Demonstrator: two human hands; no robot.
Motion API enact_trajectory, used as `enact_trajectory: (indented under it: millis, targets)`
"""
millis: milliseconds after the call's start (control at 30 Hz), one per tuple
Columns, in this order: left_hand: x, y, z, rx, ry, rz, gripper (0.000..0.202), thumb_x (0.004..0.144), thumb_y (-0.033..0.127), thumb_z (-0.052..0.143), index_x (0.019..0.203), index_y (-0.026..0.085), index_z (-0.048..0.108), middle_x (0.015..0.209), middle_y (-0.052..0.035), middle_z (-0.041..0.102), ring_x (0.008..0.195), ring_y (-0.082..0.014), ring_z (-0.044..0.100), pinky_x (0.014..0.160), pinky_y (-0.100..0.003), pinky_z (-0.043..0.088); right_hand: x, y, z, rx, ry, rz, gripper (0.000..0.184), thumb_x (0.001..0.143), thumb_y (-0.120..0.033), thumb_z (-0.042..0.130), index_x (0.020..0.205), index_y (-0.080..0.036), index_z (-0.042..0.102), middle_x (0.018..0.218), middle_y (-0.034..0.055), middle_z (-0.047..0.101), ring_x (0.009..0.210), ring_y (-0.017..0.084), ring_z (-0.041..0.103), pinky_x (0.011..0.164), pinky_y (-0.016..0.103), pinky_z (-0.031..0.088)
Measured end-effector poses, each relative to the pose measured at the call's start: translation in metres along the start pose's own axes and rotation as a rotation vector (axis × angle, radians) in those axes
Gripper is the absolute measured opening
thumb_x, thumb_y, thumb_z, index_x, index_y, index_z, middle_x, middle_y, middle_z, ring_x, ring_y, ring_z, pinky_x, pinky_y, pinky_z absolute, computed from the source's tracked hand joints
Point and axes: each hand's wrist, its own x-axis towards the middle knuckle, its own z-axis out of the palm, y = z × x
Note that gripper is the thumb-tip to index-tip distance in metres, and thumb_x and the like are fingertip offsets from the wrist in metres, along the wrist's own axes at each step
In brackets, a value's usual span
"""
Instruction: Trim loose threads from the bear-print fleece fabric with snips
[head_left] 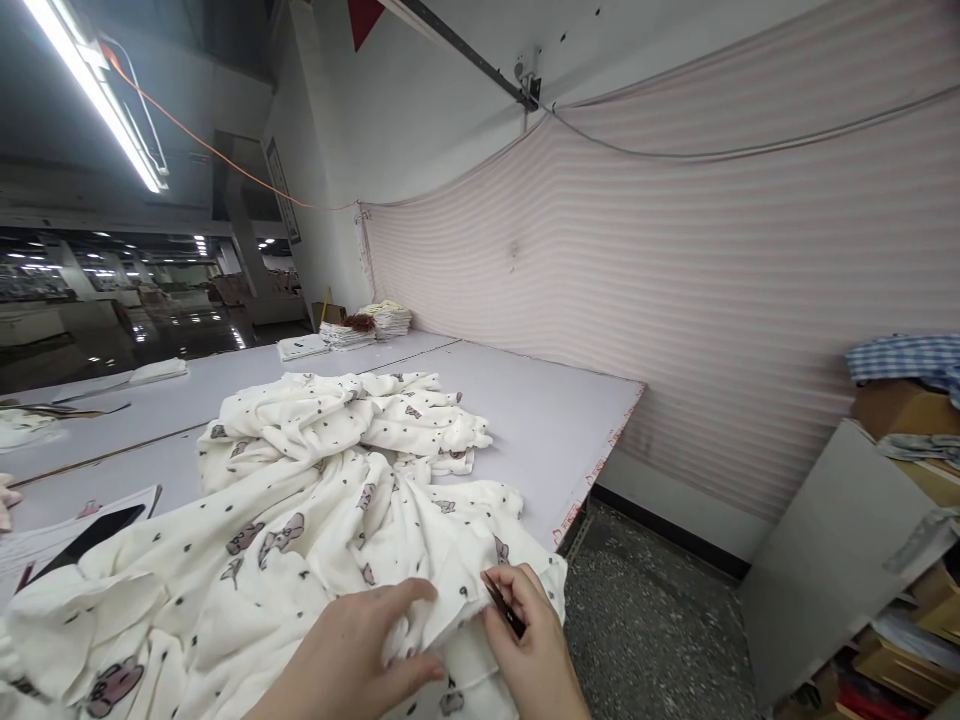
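Observation:
A large heap of white printed cloth (300,540), with small dark dots and greyish-pink animal figures, lies bunched over the near part of the table. My left hand (360,640) is over its near edge, thumb and forefinger spread apart, with white cloth showing in the gap; its other fingers are hidden. Just to the right, my right hand (529,640) is closed around small dark thread snips (504,608), their pointed end aimed up and left at the cloth. Those fingertips touch the cloth edge or are very close to it.
The pale table (517,390) ends at a taped right edge. A dark flat object (97,535) lies on printed paper at left. Folded cloth stacks (349,333) stand at the back. Striped fabric (675,250) covers the wall; a shelf unit (847,560) stands right.

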Motion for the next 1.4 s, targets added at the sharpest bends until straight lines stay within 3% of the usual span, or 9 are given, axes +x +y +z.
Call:
enact_trajectory:
  millis: [200,333,567,700,833,967,1167,1267,1400]
  targets:
    - [-0.01,-0.015,0.014,0.123,0.138,0.266,0.019,0.084,0.022,0.043,0.092,0.025,0.06,0.08,-0.0027,0.061,0.063,-0.0165,0.06,0.058,-0.022,0.045,-0.001,0.009,0.004,0.211,-0.107,0.127,0.031,0.074,-0.024,0.057,0.103,-0.023,0.067,0.083,0.0028,0.058,0.079,0.019,0.058,0.072,0.027,0.048]
    - [-0.016,-0.013,0.008,-0.06,0.211,0.203,0.008,0.078,0.02,0.048,0.078,0.024,0.055,0.113,-0.0074,0.06,0.068,-0.0157,0.061,0.066,-0.025,0.049,0.003,-0.003,0.006,0.197,-0.13,0.083,0.013,0.078,-0.029,0.057,0.077,-0.021,0.068,0.076,0.0012,0.056,0.071,0.017,0.057,0.064,0.025,0.045]
    - [-0.005,-0.005,-0.004,-0.27,-0.074,0.031,0.012,0.071,0.023,0.059,0.076,0.023,0.047,0.076,0.0025,0.063,0.073,-0.0175,0.06,0.068,-0.022,0.046,0.013,-0.027,-0.009,0.282,-0.182,0.136,0.019,0.079,-0.035,0.061,0.076,-0.021,0.072,0.074,0.0009,0.055,0.069,0.016,0.056,0.06,0.022,0.043]
    - [-0.004,-0.005,0.015,-0.113,0.091,0.043,0.01,0.076,0.026,0.057,0.08,0.023,0.048,0.079,0.0013,0.06,0.068,-0.0169,0.058,0.062,-0.024,0.043,0.012,-0.038,-0.012,0.197,-0.107,0.014,0.017,0.084,-0.034,0.057,0.08,-0.022,0.068,0.076,0.0016,0.059,0.071,0.016,0.057,0.062,0.022,0.044]
    - [-0.009,-0.009,0.025,-0.114,0.178,0.165,0.018,0.073,0.014,0.055,0.081,0.024,0.042,0.084,0.0008,0.055,0.073,-0.0153,0.058,0.065,-0.023,0.044,0.009,-0.04,-0.006,0.121,-0.303,-0.046,0.031,0.075,-0.024,0.065,0.106,-0.027,0.067,0.082,0.0007,0.059,0.073,0.017,0.059,0.064,0.023,0.046]
    - [-0.013,-0.014,0.028,-0.077,0.24,0.199,0.021,0.071,0.009,0.05,0.083,0.024,0.041,0.084,0.0,0.054,0.071,-0.0151,0.057,0.063,-0.023,0.045,0.004,-0.034,0.004,0.024,-0.393,-0.101,0.01,0.078,-0.023,0.063,0.083,-0.024,0.072,0.077,0.0013,0.056,0.069,0.016,0.059,0.062,0.023,0.044]
    - [-0.017,-0.022,0.037,-0.086,0.338,0.347,0.012,0.077,0.012,0.045,0.08,0.023,0.046,0.083,-0.0029,0.053,0.068,-0.0162,0.054,0.061,-0.024,0.045,-0.013,-0.02,0.01,0.274,-0.26,-0.025,0.025,0.084,-0.039,0.057,0.069,-0.019,0.059,0.066,-0.0009,0.05,0.06,0.013,0.05,0.056,0.022,0.04]
    - [-0.019,-0.024,0.038,-0.135,0.365,0.396,0.016,0.077,0.009,0.044,0.084,0.023,0.046,0.088,-0.0045,0.055,0.073,-0.0167,0.054,0.065,-0.025,0.046,-0.017,-0.025,0.006,0.37,-0.268,0.129,0.021,0.082,-0.042,0.06,0.083,-0.021,0.058,0.068,-0.0017,0.053,0.063,0.013,0.054,0.058,0.02,0.044]
    - [-0.023,-0.023,0.036,-0.15,0.377,0.406,0.018,0.08,0.007,0.044,0.088,0.023,0.047,0.093,-0.0039,0.057,0.077,-0.0164,0.056,0.069,-0.026,0.046,-0.013,-0.042,-0.005,0.194,-0.382,-0.022,0.034,0.077,-0.032,0.067,0.109,-0.024,0.061,0.095,0.0048,0.061,0.085,0.018,0.063,0.073,0.023,0.051]
